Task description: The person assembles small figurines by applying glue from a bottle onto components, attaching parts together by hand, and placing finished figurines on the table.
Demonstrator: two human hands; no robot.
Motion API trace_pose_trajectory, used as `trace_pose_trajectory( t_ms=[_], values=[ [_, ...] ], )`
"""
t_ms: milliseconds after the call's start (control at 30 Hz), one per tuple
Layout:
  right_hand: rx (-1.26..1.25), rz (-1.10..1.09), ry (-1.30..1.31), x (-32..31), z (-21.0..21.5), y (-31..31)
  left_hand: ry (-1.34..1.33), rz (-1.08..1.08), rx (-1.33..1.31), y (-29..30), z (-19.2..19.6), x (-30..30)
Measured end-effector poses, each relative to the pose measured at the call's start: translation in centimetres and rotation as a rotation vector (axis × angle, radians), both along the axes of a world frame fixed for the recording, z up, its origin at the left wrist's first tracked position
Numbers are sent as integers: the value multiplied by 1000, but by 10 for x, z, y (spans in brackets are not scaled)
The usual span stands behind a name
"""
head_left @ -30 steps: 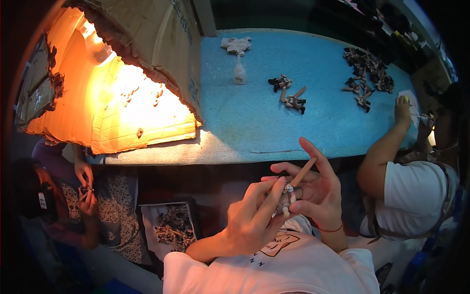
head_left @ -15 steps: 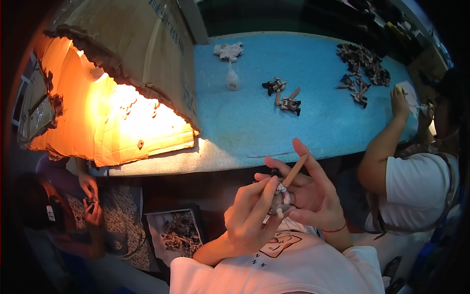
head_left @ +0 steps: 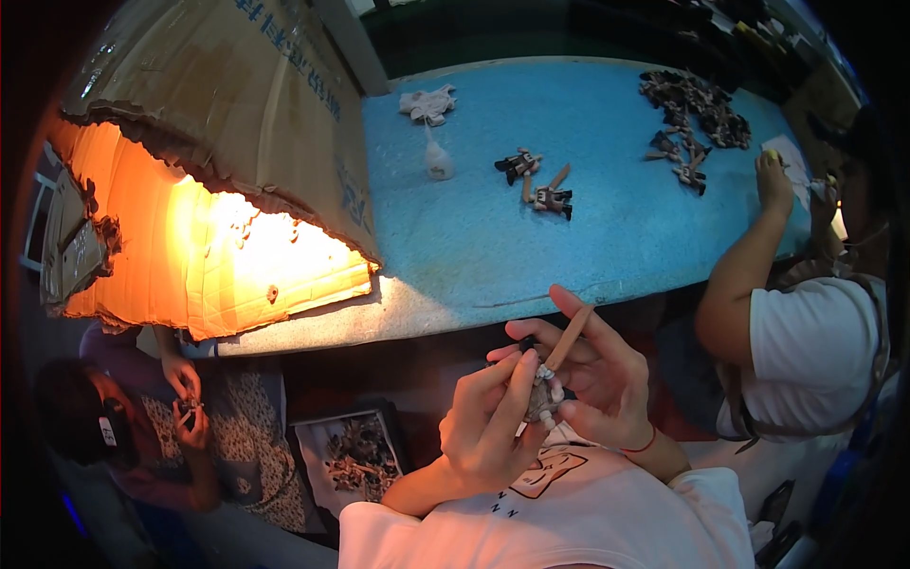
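In front of my chest I hold a small doll-like figure with a greyish body, pale limbs and a dark part at its top. From it a long flat tan piece sticks up to the right. My left hand pinches the figure from the left, covering part of it. On the other side, my right hand cups it, the thumb against its lower edge and the longer fingers stretched behind it. Similar figures lie on the blue tabletop beyond my hands.
A torn cardboard box, lit bright orange inside, stands at the left. A pile of figures lies far right, a white bottle and white cloth far left. A bin of parts is beside me. Co-workers sit at both sides.
The view has shifted slightly, so the table and box appear moved. Both my hands stay around the figure, which has turned a little. The left co-worker's hands also remain on a small piece.
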State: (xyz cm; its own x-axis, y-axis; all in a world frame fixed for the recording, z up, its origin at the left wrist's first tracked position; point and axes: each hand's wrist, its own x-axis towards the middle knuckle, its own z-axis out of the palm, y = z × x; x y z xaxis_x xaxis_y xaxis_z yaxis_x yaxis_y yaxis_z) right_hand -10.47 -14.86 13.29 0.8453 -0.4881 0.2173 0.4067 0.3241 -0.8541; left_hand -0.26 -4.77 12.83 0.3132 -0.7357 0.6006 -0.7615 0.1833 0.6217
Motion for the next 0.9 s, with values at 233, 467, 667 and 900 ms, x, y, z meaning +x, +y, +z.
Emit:
trace_pose_trajectory(
  t_ms=[233,467,667,900],
  values=[
    [38,-8,-53,2,-5,0,-20,1,40,-1,5,-2],
    [149,79,-128,0,-14,-1,50,91,-11,-4,-5,-9],
    [152,79,-189,0,-18,5,-18,137,-36,-3,0,-17],
    [164,81,-135,-4,-16,3,-41,103,-78,-9,11,-20]
  ],
)
